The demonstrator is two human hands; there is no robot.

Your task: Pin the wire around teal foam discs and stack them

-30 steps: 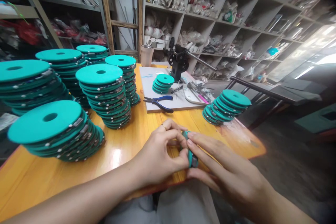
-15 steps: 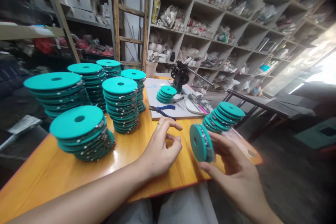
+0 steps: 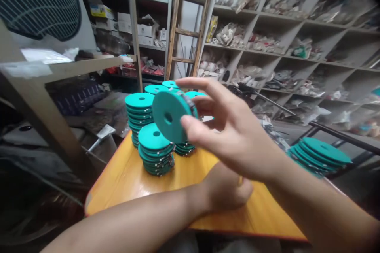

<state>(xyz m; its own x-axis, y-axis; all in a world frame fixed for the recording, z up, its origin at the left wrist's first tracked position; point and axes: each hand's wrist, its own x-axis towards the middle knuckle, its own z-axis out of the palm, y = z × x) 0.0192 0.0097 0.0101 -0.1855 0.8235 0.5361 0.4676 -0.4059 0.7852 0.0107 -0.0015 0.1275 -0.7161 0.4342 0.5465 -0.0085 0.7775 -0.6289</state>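
A: What do I hold, and where?

B: My right hand (image 3: 234, 134), raised above the orange table (image 3: 124, 182), pinches a teal spool (image 3: 170, 116) between thumb and fingers, its flat face toward me, in front of the spool stacks (image 3: 154, 148).

A: And the other hand?

B: My left hand (image 3: 225, 189) rests loosely curled on the table below it, with nothing visible in it.

teal disc (image 3: 170, 115) | centre hole | tilted on edge | held above stacks
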